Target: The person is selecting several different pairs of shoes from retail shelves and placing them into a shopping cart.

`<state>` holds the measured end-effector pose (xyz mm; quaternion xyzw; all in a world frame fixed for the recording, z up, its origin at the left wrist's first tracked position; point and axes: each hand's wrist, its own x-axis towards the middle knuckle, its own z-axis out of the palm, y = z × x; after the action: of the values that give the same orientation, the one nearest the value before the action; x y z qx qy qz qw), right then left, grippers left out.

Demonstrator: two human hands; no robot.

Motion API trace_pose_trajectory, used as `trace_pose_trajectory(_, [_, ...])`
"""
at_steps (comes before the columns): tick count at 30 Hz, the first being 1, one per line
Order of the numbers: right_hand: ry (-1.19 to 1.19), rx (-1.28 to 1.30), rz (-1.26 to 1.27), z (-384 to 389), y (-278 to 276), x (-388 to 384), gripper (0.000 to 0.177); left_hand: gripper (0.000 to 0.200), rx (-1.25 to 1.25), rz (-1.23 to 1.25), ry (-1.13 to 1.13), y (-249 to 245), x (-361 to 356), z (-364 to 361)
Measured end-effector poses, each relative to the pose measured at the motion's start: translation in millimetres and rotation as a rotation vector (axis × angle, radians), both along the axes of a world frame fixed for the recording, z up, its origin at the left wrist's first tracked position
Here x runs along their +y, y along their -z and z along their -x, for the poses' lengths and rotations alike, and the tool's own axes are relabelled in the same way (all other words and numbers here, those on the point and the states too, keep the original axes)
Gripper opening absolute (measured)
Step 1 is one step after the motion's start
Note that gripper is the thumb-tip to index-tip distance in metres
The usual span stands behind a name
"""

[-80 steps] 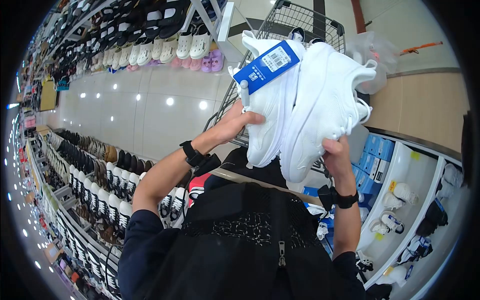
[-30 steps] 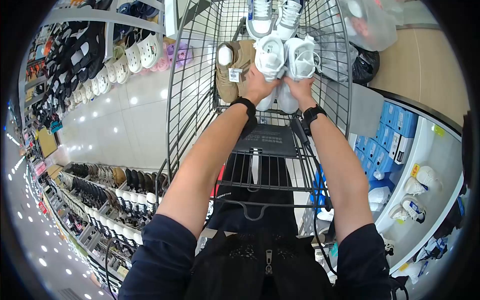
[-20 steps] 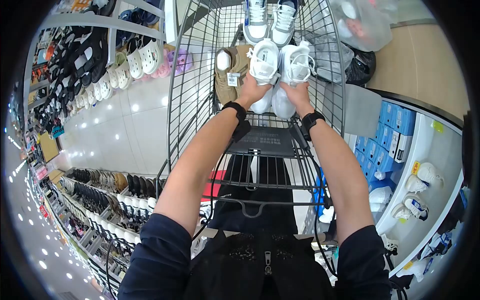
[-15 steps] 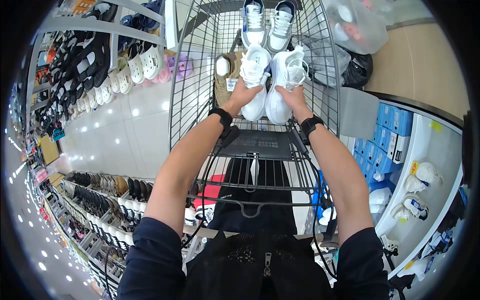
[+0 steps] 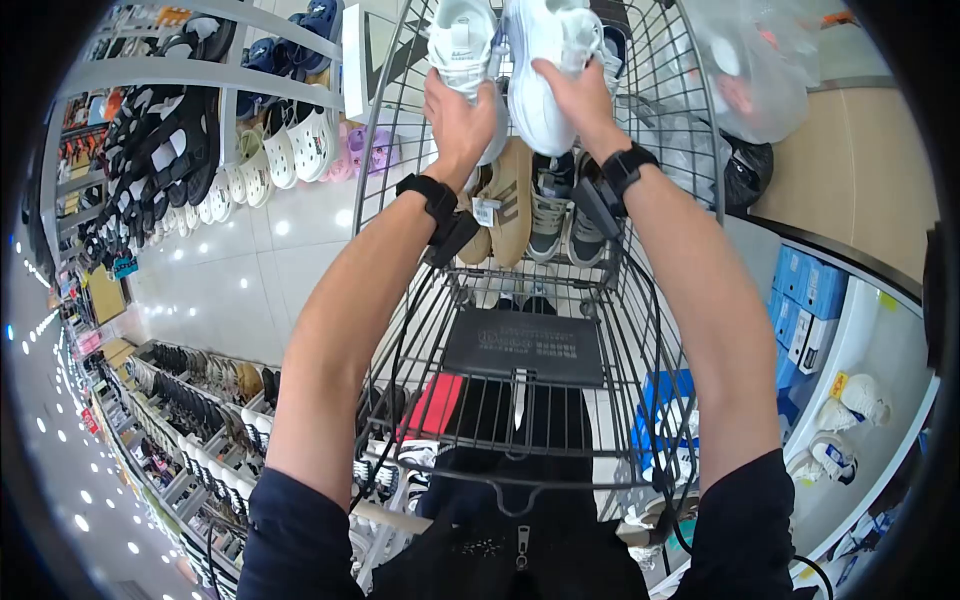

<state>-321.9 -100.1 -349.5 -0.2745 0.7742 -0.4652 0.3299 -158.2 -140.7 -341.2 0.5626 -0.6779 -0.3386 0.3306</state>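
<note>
Left fingers (image 5: 440,92): closed round the lower end of the left-hand sneaker (image 5: 462,35), thumb on its near side. The white shoe stands up out of the grip, its upper part cut off by the top of the view.

Right fingers (image 5: 552,72): closed on the right-hand sneaker (image 5: 535,105), also white, thumb laid across its near face. The shoe bulges below and left of the hold.

Position: the two sneakers are side by side, just apart or touching, I cannot tell which. Both are held in the air above the far half of the cart (image 5: 395,190), clear of its wire floor.

Left hand (image 5: 457,115) and right hand (image 5: 572,92): arms stretched forward, a black wristband (image 5: 428,192) on each wrist.

Cart contents, directly under the hands: one tan shoe (image 5: 508,195) with a paper tag (image 5: 487,211), and beside it, toward the right wall, a dark grey pair (image 5: 560,215). Near end: a dark folded flap (image 5: 525,345).

Surroundings: a clear plastic bag (image 5: 755,70) beyond the cart's right wall, racks of clogs (image 5: 290,140) to the left, and blue boxes (image 5: 810,300) on the right-hand shelf.
</note>
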Motion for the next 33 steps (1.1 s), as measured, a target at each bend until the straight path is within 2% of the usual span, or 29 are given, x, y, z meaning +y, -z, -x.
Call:
trace_pose_trajectory(1, [0.103,0.122,-0.006,1,2,-12,0.081,0.079,-0.053,0.006,-0.019,-1,-2,3])
trace_pose_trajectory(2, [0.104,0.120,-0.004,4,3,-20,0.081,0.082,-0.107,0.013,-0.038,-2,-2,5])
trace_pose_trajectory(4, [0.029,-0.073,0.180,6,12,-37,0.073,0.080,-0.157,0.059,-0.053,4,1,5])
trace_pose_trajectory(5, [0.005,-0.191,0.140,8,12,-39,0.070,0.080,-0.107,0.074,-0.050,3,4,5])
trace_pose_trajectory(6, [0.007,-0.196,0.145,6,15,-40,0.070,0.079,-0.058,0.092,-0.047,7,2,3])
trace_pose_trajectory(8, [-0.185,-0.621,0.123,3,14,-33,0.077,0.077,-0.033,0.073,-0.044,8,4,-1])
trace_pose_trajectory(10, [-0.190,-0.653,0.042,3,25,-34,0.071,0.076,-0.084,0.092,0.011,12,0,-9])
trace_pose_trajectory(12, [-0.235,-0.611,0.128,-1,37,-27,0.061,0.075,-0.084,0.082,0.024,16,0,-13])
trace_pose_trajectory(13, [-0.248,-0.557,0.243,-3,50,-29,0.061,0.075,-0.104,0.086,0.017,19,-1,-14])
trace_pose_trajectory(14, [-0.253,-0.559,0.237,-6,62,-30,0.061,0.074,-0.126,0.089,0.007,21,-1,-16])
trace_pose_trajectory(16, [-0.179,-0.121,0.399,-12,83,-33,0.083,0.074,-0.125,0.084,0.016,27,-3,-18])
trace_pose_trajectory(17, [-0.070,0.123,0.218,-17,95,-32,0.095,0.073,-0.120,0.084,0.033,30,-4,-17])
trace_pose_trajectory(18, [-0.076,0.127,0.213,-22,89,-29,0.095,0.073,-0.116,0.079,0.028,32,-3,-17])
trace_pose_trajectory(20, [-0.002,0.205,-0.103,-34,56,-22,0.097,0.073,-0.168,0.093,-0.005,35,-4,-8])
trace_pose_trajectory(21, [0.011,0.259,-0.156,-38,46,-19,0.087,0.073,-0.160,0.091,-0.009,37,-5,-4])
trace_pose_trajectory(24, [0.036,0.325,-0.283,-38,40,-13,0.083,0.070,-0.199,0.095,-0.006,46,-8,7])
trace_pose_trajectory(26, [0.015,0.347,-0.290,-33,44,-3,0.083,0.068,-0.222,0.135,-0.009,57,-15,12])
trace_pose_trajectory(28, [-0.010,0.362,-0.293,-27,45,1,0.083,0.070,-0.225,0.055,0.002,56,-17,15])
trace_pose_trajectory(29, [-0.024,0.380,-0.268,-25,46,-1,0.086,0.074,-0.203,-0.073,0.006,55,-19,15])
trace_pose_trajectory(31, [-0.039,0.397,-0.244,-26,37,-8,0.089,0.075,-0.183,-0.055,0.023,66,-28,16])
trace_pose_trajectory(33, [0.024,0.388,-0.165,-28,33,-19,0.099,0.072,-0.194,-0.076,0.049,74,-36,17])
